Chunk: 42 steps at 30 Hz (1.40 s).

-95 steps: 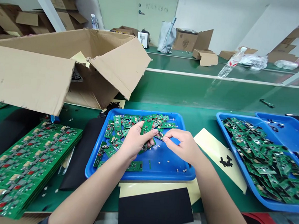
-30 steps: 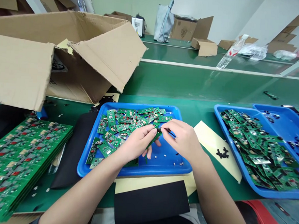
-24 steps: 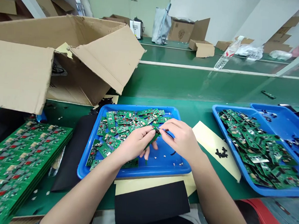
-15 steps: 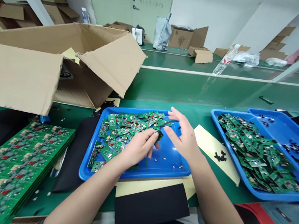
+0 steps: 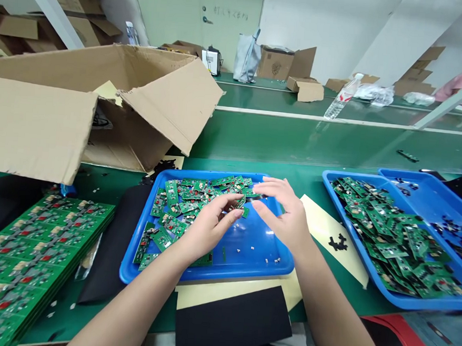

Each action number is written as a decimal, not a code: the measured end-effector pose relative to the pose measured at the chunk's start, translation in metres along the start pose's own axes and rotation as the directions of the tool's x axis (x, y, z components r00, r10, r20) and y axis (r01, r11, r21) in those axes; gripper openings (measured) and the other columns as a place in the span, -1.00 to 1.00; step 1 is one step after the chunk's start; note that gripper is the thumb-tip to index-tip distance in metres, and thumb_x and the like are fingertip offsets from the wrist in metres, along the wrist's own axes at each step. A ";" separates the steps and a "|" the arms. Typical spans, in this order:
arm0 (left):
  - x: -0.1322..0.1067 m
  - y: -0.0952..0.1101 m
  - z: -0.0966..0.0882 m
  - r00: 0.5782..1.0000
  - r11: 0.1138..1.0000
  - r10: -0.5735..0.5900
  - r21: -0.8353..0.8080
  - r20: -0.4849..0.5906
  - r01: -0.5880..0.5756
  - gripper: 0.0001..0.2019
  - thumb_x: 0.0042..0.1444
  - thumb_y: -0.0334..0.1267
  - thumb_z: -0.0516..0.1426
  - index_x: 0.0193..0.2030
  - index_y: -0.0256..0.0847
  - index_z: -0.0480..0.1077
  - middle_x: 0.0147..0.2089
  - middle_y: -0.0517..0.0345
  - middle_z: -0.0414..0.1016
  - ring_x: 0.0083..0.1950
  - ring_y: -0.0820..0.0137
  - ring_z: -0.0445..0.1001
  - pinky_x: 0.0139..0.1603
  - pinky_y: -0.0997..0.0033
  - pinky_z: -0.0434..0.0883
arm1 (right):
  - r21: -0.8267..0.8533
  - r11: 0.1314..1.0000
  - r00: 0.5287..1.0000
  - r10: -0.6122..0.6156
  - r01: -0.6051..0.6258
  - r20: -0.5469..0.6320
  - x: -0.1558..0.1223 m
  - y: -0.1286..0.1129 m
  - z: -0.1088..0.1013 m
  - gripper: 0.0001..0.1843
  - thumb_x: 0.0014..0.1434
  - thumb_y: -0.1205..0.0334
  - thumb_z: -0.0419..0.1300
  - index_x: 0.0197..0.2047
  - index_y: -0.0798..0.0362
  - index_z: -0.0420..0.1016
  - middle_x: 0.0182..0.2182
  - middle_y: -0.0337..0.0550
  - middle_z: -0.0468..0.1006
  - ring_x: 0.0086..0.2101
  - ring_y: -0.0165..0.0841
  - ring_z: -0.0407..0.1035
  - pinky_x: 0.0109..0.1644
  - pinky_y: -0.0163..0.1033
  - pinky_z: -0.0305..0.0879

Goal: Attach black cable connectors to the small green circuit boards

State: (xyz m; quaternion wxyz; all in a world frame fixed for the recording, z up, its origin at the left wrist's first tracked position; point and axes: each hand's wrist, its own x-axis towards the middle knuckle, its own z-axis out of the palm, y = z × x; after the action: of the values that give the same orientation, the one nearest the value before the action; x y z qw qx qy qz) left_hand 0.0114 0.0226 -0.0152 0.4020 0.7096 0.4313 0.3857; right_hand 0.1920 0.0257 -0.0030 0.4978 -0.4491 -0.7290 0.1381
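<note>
At the left hand's eight to nine o'clock, a stack of green panels is resting. The left hand is curving over a blue tray, thumb and forefinger parted near a small circuit board; whether it is gripping the board, I cannot tell. That board is showing at two o'clock from this nearer hand, its long axis not reading clearly. The right hand is spreading open, holding nothing visible, the board sitting toward its nine to ten o'clock. At its three o'clock, heaped boards are filling another tray.
</note>
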 end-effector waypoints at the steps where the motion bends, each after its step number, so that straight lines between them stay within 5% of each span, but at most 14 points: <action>1: 0.000 -0.001 0.000 1.000 1.000 0.008 0.010 -0.011 -0.008 -0.66 0.17 -0.11 0.05 0.04 -0.18 0.34 -0.13 0.01 0.44 -0.14 0.28 0.46 -0.15 0.26 0.44 | -0.027 0.999 0.999 -0.034 0.034 0.008 0.000 -0.001 0.000 -0.93 0.11 0.20 0.20 -0.31 -0.06 0.50 -0.23 -0.17 0.58 -0.02 -0.18 0.38 0.24 0.22 -0.07; 10: 0.004 -0.001 -0.002 0.984 0.992 0.106 0.086 -0.141 -0.094 -0.75 0.15 -0.19 0.10 -0.04 -0.15 0.39 -0.09 0.02 0.41 -0.06 0.29 0.42 -0.06 0.25 0.44 | -0.017 0.981 0.980 -0.193 0.194 0.047 -0.002 -0.004 0.001 -0.92 0.12 0.31 0.17 -0.34 -0.04 0.49 -0.30 -0.19 0.58 -0.09 -0.25 0.42 0.24 0.13 0.03; 16: 0.004 -0.003 -0.004 0.969 0.982 0.156 0.137 -0.192 -0.131 -0.77 0.13 -0.21 0.12 -0.08 -0.19 0.41 -0.17 0.07 0.43 -0.17 0.36 0.43 -0.11 0.31 0.43 | 0.027 0.980 0.977 -0.198 0.196 0.076 -0.005 -0.007 0.010 -0.89 0.14 0.31 0.14 -0.33 -0.04 0.49 -0.33 -0.19 0.56 -0.11 -0.26 0.43 0.22 0.11 0.06; 22: 0.006 -0.006 -0.010 0.931 0.986 0.158 0.096 -0.330 -0.133 -0.74 0.11 -0.17 0.14 -0.08 -0.20 0.42 -0.16 0.04 0.43 -0.15 0.33 0.44 -0.10 0.29 0.44 | -0.034 0.986 0.975 -0.156 0.163 0.158 -0.002 -0.007 -0.008 -0.86 0.05 0.16 0.23 -0.25 -0.14 0.51 0.02 -0.17 0.41 0.19 -0.06 0.11 0.28 0.33 -0.33; 25: 0.006 -0.005 -0.014 0.871 0.973 0.227 0.144 -0.435 -0.182 -0.72 0.12 -0.15 0.14 -0.05 -0.18 0.41 -0.14 0.04 0.43 -0.12 0.32 0.43 -0.07 0.26 0.44 | 0.145 0.982 0.992 -0.122 0.124 -0.024 0.000 -0.003 -0.016 -0.82 0.10 0.08 0.16 -0.21 -0.15 0.50 0.05 -0.17 0.38 0.18 -0.08 0.13 0.27 0.28 -0.13; 28: 0.004 0.000 -0.015 0.822 0.913 0.395 0.275 -0.410 -0.302 -0.72 0.10 -0.20 0.17 -0.03 -0.14 0.40 -0.15 0.06 0.43 -0.10 0.32 0.42 -0.05 0.27 0.42 | 0.367 0.928 0.972 0.023 0.066 -0.233 0.001 0.001 -0.013 -0.78 0.17 0.04 0.07 -0.21 -0.12 0.48 -0.07 -0.14 0.46 0.05 -0.16 0.31 0.15 0.14 0.19; 30: 0.002 0.004 -0.012 0.795 0.848 0.506 0.364 -0.335 -0.386 -0.71 0.10 -0.27 0.18 -0.01 -0.11 0.39 -0.16 0.09 0.44 -0.10 0.34 0.43 -0.05 0.30 0.41 | 0.478 0.878 0.982 0.117 -0.033 -0.147 0.002 0.000 -0.009 -0.77 0.20 0.04 0.05 -0.26 -0.08 0.49 -0.19 -0.14 0.51 -0.08 -0.22 0.40 0.04 0.04 0.31; 32: 0.001 0.007 -0.010 0.772 0.789 0.576 0.431 -0.269 -0.438 -0.69 0.09 -0.34 0.19 0.00 -0.10 0.38 -0.14 0.09 0.44 -0.09 0.35 0.43 -0.05 0.32 0.41 | 0.507 0.839 0.980 0.168 -0.200 0.107 0.002 -0.003 -0.006 -0.77 0.20 0.06 0.08 -0.32 -0.03 0.49 -0.30 -0.16 0.55 -0.20 -0.28 0.44 -0.08 -0.08 0.36; 35: 0.000 0.007 -0.008 0.746 0.736 0.626 0.488 -0.228 -0.468 -0.66 0.07 -0.39 0.20 0.01 -0.13 0.37 -0.12 0.05 0.45 -0.08 0.33 0.44 -0.05 0.32 0.42 | 0.456 0.799 0.889 0.202 -0.392 0.411 0.000 -0.009 -0.004 -0.77 0.17 0.06 0.14 -0.39 0.03 0.46 -0.43 -0.20 0.53 -0.36 -0.36 0.43 -0.24 -0.21 0.36; 39: 0.000 0.007 -0.009 0.715 0.707 0.663 0.501 -0.223 -0.499 -0.67 0.06 -0.38 0.21 -0.01 -0.14 0.38 -0.15 0.06 0.47 -0.11 0.33 0.47 -0.10 0.34 0.44 | 0.509 0.710 0.829 0.191 -0.487 0.526 -0.002 -0.016 -0.004 -0.79 0.14 0.09 0.18 -0.40 0.06 0.42 -0.42 -0.19 0.53 -0.37 -0.38 0.41 -0.26 -0.24 0.34; 42: -0.001 0.007 -0.009 0.735 0.730 0.634 0.501 -0.241 -0.465 -0.72 0.07 -0.31 0.21 -0.04 -0.10 0.40 -0.19 0.09 0.50 -0.16 0.33 0.49 -0.15 0.33 0.47 | 0.549 0.634 0.802 0.200 -0.544 0.563 -0.002 -0.020 -0.004 -0.78 0.11 0.08 0.20 -0.44 0.05 0.40 -0.45 -0.19 0.54 -0.40 -0.39 0.41 -0.27 -0.24 0.35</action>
State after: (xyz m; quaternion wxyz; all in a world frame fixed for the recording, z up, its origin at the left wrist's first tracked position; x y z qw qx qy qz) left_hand 0.0052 0.0220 -0.0050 0.0132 0.7806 0.3385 0.5253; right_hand 0.1853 0.0122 0.0107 0.4030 -0.3309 -0.6053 0.6014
